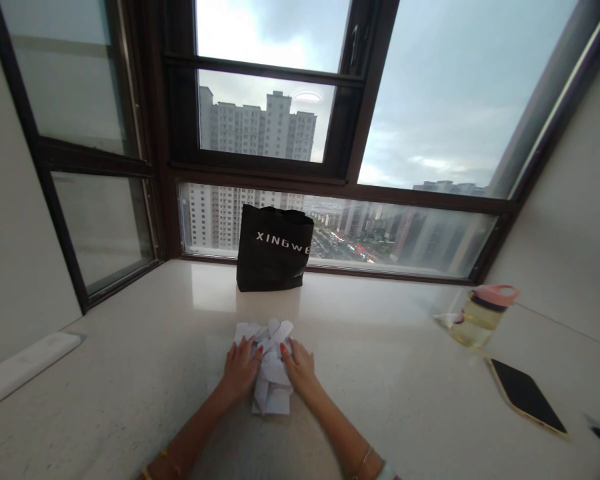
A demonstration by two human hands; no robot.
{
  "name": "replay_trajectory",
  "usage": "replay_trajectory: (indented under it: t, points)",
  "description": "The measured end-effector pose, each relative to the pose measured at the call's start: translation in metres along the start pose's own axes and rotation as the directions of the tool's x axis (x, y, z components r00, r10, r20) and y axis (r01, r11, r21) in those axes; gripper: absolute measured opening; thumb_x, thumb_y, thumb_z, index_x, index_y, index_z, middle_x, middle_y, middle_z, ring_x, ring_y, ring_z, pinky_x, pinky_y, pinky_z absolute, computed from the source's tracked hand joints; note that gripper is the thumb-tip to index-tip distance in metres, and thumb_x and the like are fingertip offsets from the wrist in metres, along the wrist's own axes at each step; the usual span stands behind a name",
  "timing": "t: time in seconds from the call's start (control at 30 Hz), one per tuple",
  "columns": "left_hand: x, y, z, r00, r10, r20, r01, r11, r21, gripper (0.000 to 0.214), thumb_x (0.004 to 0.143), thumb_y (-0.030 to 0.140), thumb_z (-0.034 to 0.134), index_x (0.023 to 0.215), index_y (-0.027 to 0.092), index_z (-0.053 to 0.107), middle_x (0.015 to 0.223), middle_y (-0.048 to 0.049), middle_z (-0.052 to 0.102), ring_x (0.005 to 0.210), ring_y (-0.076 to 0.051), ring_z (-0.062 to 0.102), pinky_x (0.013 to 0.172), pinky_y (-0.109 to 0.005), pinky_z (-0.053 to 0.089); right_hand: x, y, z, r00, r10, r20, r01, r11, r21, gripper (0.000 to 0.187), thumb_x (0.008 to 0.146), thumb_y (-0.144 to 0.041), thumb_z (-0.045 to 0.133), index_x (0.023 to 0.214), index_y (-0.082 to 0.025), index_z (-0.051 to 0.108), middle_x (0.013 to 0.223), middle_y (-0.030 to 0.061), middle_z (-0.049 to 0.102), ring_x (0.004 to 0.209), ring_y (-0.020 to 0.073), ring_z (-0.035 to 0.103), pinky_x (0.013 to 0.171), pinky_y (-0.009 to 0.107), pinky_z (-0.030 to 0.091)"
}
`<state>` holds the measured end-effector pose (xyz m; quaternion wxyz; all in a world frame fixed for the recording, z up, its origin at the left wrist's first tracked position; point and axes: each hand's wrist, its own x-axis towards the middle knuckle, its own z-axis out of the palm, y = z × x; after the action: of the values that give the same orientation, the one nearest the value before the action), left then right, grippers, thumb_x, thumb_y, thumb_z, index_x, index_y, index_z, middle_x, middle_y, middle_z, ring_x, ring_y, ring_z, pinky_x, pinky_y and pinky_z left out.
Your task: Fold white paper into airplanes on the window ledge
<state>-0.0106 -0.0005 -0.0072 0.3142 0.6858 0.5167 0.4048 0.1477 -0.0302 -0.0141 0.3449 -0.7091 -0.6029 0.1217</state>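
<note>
A loose pile of crumpled white paper (275,363) lies on the pale countertop in front of me, its pieces overlapping. My left hand (243,367) rests against the pile's left side, fingers spread over the paper. On the opposite side, my right hand (300,365) touches the paper with its thumb and fingers apart. Both hands have red nails. Some of the paper under the fingers is hidden. Just beyond the pile stands a black bag (274,257) with white lettering, upright near the window.
To the right stands a bottle (480,320) with a pink lid and yellowish body, a small white item beside it. Nearer lies a dark phone-like slab (527,395) with a yellow edge. A long white object (27,367) lies at left. Dark-framed windows (350,180) border the countertop (380,400).
</note>
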Motion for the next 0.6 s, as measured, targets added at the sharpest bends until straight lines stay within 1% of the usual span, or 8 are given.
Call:
replay_trajectory:
  t: [0.07,0.17,0.23,0.33,0.4,0.47,0.53,0.6]
  points:
    - [-0.007,0.008,0.018,0.998,0.029,0.049,-0.025,0.996,-0.089,0.028,0.073,0.031,0.049,0.097,0.021,0.06,0.119,-0.0069,0.053,0.122,-0.023,0.034,0.105,-0.038,0.013,-0.007,-0.014,0.016,1.0,-0.003,-0.026,0.008,0.983,0.185,0.048,0.083,-0.048,0.029,0.115,-0.019,0.049,0.119,0.01,0.052,0.114,0.0245,0.042,0.098,0.046,0.024]
    - [-0.006,0.035,0.026,0.998,0.053,0.032,-0.043,0.97,-0.239,0.041,0.082,0.038,0.031,0.114,0.019,0.049,0.127,-0.0067,0.046,0.119,-0.019,0.038,0.103,-0.035,0.023,-0.003,-0.045,0.016,0.989,-0.046,-0.138,0.113,0.841,0.53,0.05,0.082,-0.05,0.03,0.112,-0.017,0.052,0.117,0.0099,0.053,0.11,0.0208,0.045,0.095,0.037,0.031]
    - [0.001,0.056,0.016,0.996,0.076,-0.037,-0.084,0.93,-0.358,0.046,0.084,0.04,0.027,0.12,0.016,0.043,0.13,-0.0084,0.042,0.12,-0.018,0.036,0.102,-0.035,0.024,0.006,-0.066,0.002,0.973,-0.077,-0.216,0.2,0.747,0.634,0.047,0.08,-0.049,0.035,0.112,-0.019,0.052,0.116,0.0082,0.053,0.108,0.0189,0.046,0.094,0.033,0.033]
    - [0.016,0.077,-0.011,0.988,0.117,-0.1,-0.146,0.921,-0.362,0.045,0.083,0.04,0.032,0.119,0.015,0.043,0.129,-0.0091,0.042,0.12,-0.019,0.036,0.102,-0.035,0.025,0.024,-0.081,-0.03,0.945,-0.115,-0.305,0.287,0.737,0.612,0.042,0.079,-0.044,0.038,0.11,-0.019,0.052,0.116,0.0076,0.052,0.108,0.0185,0.045,0.094,0.034,0.032]
    - [0.026,0.073,-0.03,0.978,0.136,-0.161,-0.178,0.943,-0.283,0.043,0.083,0.041,0.034,0.116,0.017,0.046,0.128,-0.0079,0.044,0.12,-0.019,0.036,0.101,-0.037,0.025,0.034,-0.073,-0.048,0.918,-0.067,-0.391,0.283,0.801,0.528,0.039,0.079,-0.043,0.038,0.104,-0.019,0.055,0.116,0.008,0.05,0.114,0.02,0.039,0.096,0.037,0.027]
    - [0.03,0.056,-0.041,0.963,0.141,-0.231,-0.177,0.973,-0.147,0.041,0.082,0.041,0.035,0.115,0.02,0.047,0.128,-0.0062,0.043,0.123,-0.021,0.03,0.103,-0.04,0.02,0.04,-0.053,-0.056,0.895,-0.022,-0.446,0.24,0.866,0.438,0.037,0.077,-0.043,0.038,0.098,-0.019,0.057,0.113,0.0084,0.051,0.115,0.0215,0.036,0.098,0.04,0.023]
    - [0.029,0.03,-0.04,0.958,0.123,-0.257,-0.13,0.991,-0.011,0.04,0.081,0.041,0.037,0.111,0.019,0.051,0.128,-0.0072,0.044,0.125,-0.022,0.027,0.104,-0.042,0.016,0.042,-0.028,-0.052,0.905,-0.007,-0.425,0.185,0.907,0.379,0.036,0.076,-0.042,0.039,0.096,-0.018,0.056,0.109,0.0095,0.053,0.112,0.0225,0.04,0.095,0.041,0.026]
    - [0.022,0.007,-0.025,0.983,0.071,-0.17,-0.063,0.997,0.053,0.038,0.08,0.04,0.038,0.109,0.02,0.052,0.125,-0.0093,0.047,0.124,-0.024,0.03,0.103,-0.044,0.018,0.039,-0.008,-0.035,0.938,0.037,-0.345,0.091,0.934,0.346,0.038,0.075,-0.042,0.039,0.093,-0.015,0.057,0.104,0.0132,0.056,0.106,0.0246,0.045,0.092,0.041,0.031]
